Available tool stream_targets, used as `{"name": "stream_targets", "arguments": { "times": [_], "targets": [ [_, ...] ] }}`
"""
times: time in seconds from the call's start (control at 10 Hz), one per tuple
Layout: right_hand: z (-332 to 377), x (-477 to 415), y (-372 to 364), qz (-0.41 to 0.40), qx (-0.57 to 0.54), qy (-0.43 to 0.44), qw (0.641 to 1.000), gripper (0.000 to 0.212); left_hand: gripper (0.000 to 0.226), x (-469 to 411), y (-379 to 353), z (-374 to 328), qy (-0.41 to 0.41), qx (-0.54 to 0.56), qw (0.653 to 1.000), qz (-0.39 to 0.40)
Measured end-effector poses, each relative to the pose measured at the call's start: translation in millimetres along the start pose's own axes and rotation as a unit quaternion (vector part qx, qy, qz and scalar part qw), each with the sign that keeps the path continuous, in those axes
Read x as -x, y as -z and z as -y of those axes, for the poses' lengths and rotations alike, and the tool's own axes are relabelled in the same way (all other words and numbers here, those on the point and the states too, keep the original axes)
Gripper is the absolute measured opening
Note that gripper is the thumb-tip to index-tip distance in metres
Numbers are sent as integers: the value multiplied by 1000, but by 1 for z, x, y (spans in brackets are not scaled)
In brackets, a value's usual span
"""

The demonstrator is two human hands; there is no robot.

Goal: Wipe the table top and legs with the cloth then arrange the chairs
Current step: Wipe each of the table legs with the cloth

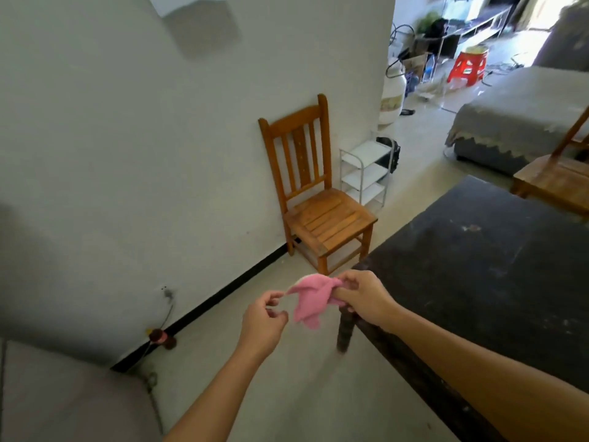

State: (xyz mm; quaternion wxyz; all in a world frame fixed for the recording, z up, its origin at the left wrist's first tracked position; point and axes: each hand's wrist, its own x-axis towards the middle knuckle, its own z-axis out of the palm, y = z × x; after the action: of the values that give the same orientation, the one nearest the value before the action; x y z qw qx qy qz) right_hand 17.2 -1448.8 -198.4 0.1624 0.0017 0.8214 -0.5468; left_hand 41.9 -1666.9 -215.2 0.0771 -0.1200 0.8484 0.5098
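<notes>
cloth (310, 299): pink, bunched, held in the air off the table's near-left corner
right hand (366, 298): clenched on cloth
left hand (263, 320): pinching a cloth corner
table (494, 266): dark top
chair (314, 189): wooden, against wall
second chair (556, 180): beyond table's far edge

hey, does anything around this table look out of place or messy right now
The dark table top shows pale scuffs and smudges, so it looks unwiped. One wooden chair stands against the wall, away from the table, not tucked in. A bottle lies on the floor by the baseboard. The pink cloth is bunched between both hands.
</notes>
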Motion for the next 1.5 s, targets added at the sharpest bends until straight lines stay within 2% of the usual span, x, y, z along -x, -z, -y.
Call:
{"name": "stream_targets", "arguments": {
  "times": [0.1, 0.2, 0.3, 0.4, 0.5, 0.6, 0.7, 0.9, 1.2, 1.4, 1.5],
  "targets": [
    [18, -43, 2, -50, 100, 28, 993, 10, 32, -38, 34, 5, -5, -51, 998, -47],
    [17, -91, 12, 130, 14, 119, 984, 38, 26, -87, 67, 12, -1, -74, 996, -45],
    [-36, -149, 18, 325, -180, 244, 896, 39, 24, -142, 91, 22, -16, -118, 993, -14],
    [-13, -176, -6, -68, 75, 44, 994, 43, 30, -198, 106, 27, -44, -202, 978, 40],
    [-3, -190, -17, -143, 151, -71, 976, 22, 35, -248, 110, 15, -106, -285, 947, 106],
    [8, -194, -9, -164, 155, -124, 966, 15, 37, -291, 95, -11, -193, -358, 898, 168],
    [7, -192, 6, -198, 142, -143, 959, 7, 36, -327, 63, -41, -262, -372, 864, 217],
    [-38, -217, 35, -248, 158, -196, 935, 12, 26, -389, -11, -80, -370, -362, 804, 293],
    [-55, -262, 0, -294, 153, -246, 911, 14, 30, -452, -66, -92, -472, -398, 693, 373],
    [-57, -270, -71, -355, 130, -339, 861, 22, 16, -493, -91, -71, -564, -384, 581, 444],
    [-64, -277, -122, -382, 102, -398, 828, 27, 21, -507, -100, -49, -595, -375, 511, 493]
  ]
}}
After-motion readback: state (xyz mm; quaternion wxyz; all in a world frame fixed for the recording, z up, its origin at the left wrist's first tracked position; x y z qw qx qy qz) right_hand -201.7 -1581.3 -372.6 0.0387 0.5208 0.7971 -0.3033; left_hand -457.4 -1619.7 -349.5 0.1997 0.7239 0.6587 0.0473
